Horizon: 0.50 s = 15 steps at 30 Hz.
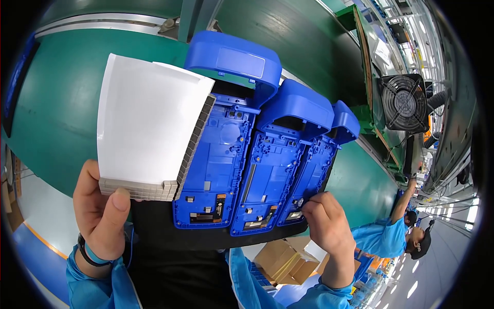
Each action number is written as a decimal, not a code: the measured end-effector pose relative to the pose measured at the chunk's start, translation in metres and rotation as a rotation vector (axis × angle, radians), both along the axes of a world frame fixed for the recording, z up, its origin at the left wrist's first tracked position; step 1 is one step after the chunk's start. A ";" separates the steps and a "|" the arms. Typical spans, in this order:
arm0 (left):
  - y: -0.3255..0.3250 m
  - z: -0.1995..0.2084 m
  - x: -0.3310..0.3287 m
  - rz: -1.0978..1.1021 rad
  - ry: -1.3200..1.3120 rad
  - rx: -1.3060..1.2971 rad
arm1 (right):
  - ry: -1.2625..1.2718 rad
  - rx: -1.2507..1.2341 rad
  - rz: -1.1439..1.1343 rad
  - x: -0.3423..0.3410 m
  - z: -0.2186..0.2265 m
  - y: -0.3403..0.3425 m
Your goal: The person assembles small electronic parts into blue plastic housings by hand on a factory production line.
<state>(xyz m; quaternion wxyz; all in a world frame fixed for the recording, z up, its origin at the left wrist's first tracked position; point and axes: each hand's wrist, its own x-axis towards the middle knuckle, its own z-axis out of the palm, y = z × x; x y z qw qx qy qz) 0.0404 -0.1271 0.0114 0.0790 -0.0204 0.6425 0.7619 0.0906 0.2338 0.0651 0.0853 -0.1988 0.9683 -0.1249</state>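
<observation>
My left hand [103, 216] grips the lower edge of a white backing sheet [152, 118], thumb in front. Rows of small grey foam-like blocks [139, 189] line its bottom and right edges. Beside the sheet, three blue plastic housings stand in a row: the left one [218, 154], partly covered by the sheet, the middle one [272, 165] and the right one [315, 167]. Similar small grey pieces sit inside them. At the lower right corner of the right housing, my right hand [329, 221] is closed in a pinch; whatever its fingertips hold is hidden.
The housings rest on a black mat [175, 237] over a green work surface [56, 98]. Open cardboard boxes [285, 260] stand below. A black fan [404, 103] is at the right, beyond a green frame. Farther right, a person in blue [383, 237] reaches up.
</observation>
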 end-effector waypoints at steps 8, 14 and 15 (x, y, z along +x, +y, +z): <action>0.000 -0.001 -0.001 0.005 0.007 -0.051 | -0.018 0.011 0.009 -0.004 0.000 -0.001; 0.001 0.000 -0.002 0.006 0.006 -0.046 | -0.037 0.040 0.017 -0.005 0.001 -0.002; 0.001 0.000 -0.001 0.005 0.005 -0.046 | -0.043 0.043 0.018 -0.005 0.002 -0.002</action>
